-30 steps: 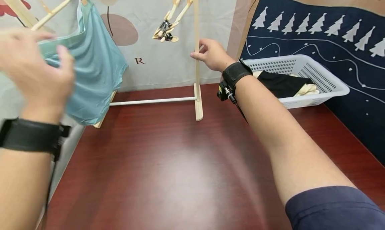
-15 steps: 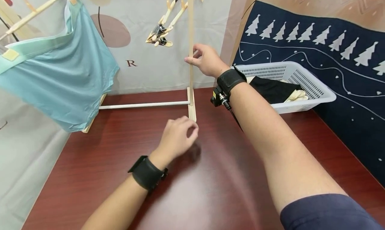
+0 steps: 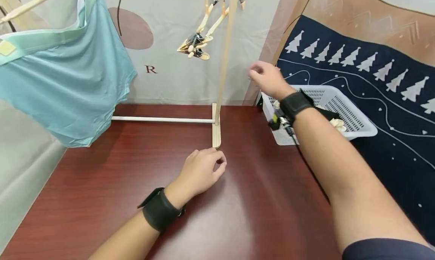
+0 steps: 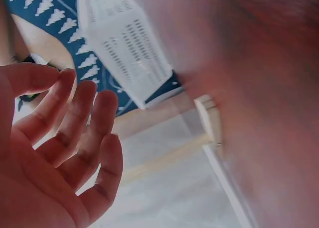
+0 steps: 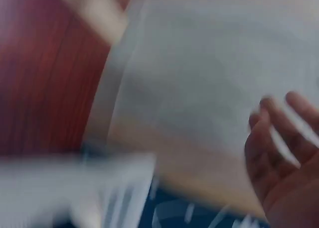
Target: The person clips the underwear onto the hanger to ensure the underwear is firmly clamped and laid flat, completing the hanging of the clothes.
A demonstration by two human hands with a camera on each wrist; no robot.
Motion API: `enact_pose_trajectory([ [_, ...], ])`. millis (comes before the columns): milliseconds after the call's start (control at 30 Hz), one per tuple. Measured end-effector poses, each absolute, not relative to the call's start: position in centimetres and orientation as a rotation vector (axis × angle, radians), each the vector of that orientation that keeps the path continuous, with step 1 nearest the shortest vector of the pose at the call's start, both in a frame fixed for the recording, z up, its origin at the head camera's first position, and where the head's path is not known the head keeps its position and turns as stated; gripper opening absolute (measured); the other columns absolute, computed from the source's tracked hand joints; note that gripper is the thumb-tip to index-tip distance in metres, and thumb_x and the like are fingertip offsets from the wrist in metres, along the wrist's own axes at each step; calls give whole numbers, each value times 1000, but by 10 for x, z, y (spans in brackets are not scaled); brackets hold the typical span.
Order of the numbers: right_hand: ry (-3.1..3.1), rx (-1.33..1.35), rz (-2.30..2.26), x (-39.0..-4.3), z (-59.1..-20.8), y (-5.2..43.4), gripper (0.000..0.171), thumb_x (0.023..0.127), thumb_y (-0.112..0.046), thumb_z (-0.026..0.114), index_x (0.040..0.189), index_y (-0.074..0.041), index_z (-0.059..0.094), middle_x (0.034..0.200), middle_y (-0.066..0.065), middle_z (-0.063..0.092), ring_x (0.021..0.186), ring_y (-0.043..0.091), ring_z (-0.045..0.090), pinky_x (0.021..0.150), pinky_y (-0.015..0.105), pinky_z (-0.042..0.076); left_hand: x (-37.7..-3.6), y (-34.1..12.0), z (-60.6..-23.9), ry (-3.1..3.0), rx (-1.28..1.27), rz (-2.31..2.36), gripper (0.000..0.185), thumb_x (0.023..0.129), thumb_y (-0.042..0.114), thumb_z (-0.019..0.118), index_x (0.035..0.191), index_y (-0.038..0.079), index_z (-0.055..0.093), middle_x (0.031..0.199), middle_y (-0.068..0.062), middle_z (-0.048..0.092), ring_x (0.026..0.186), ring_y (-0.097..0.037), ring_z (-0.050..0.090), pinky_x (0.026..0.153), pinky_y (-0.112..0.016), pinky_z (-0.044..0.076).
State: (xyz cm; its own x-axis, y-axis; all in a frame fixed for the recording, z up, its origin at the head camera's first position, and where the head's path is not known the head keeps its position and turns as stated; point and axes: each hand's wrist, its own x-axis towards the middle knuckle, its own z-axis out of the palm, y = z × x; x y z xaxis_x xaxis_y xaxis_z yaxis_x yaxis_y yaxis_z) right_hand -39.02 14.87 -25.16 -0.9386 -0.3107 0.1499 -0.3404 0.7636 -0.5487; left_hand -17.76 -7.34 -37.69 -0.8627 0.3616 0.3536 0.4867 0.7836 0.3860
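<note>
- Head view: the left hand (image 3: 203,171) rests on the dark red counter (image 3: 136,184) just in front of the foot of the wooden drying rack (image 3: 216,126), fingers loosely curled, holding nothing. The right hand (image 3: 266,78) hovers to the right of the rack's upright post, clear of it, blurred, fingers relaxed and empty, above the near end of the white plastic basket (image 3: 353,120). The basket sits right of the rack at the counter's edge, with dark and cream cloth inside. A light blue garment (image 3: 68,86) hangs from the rack's left side on a wooden hanger; more wooden clip hangers (image 3: 195,48) dangle near the post.
- Left wrist view: the left hand (image 4: 60,153) shows its palm with fingers nearly straight and relaxed, gripping nothing. Beyond the fingers lie the basket (image 4: 129,54) and the rack's foot (image 4: 209,118) on the counter (image 4: 269,88).
- Right wrist view: heavily blurred; the right hand (image 5: 284,158) appears with fingers spread and released, before a pale backdrop, beside the counter (image 5: 45,83).
</note>
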Motion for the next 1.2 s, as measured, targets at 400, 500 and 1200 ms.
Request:
enact_pose_trajectory([
  [400,-3490,198,-150,-404,-320,288,92,87,-38,71,155,-1,21,150,43,21,135,65,23,98,80,30,-147,-86,-362,-2567,-779,-602,10,85,23,73,78,25,66,74,15,58,65,-4,55,63,-21,37],
  [500,-3527,213,-122,-413,-327,283,91,87,-34,72,155,-2,21,151,41,24,136,60,28,100,77,32,-142,-89,-358,-2532,-788,-607,10,85,23,74,79,25,67,73,16,58,65,-4,55,63,-20,36],
  [1200,-3267,566,-340,-457,-317,275,15,87,-10,62,95,2,66,85,17,66,72,28,57,65,43,47,-146,-86,-348,-2334,-823,-651,9,83,23,75,79,24,68,75,15,62,61,-4,51,67,-22,38],
])
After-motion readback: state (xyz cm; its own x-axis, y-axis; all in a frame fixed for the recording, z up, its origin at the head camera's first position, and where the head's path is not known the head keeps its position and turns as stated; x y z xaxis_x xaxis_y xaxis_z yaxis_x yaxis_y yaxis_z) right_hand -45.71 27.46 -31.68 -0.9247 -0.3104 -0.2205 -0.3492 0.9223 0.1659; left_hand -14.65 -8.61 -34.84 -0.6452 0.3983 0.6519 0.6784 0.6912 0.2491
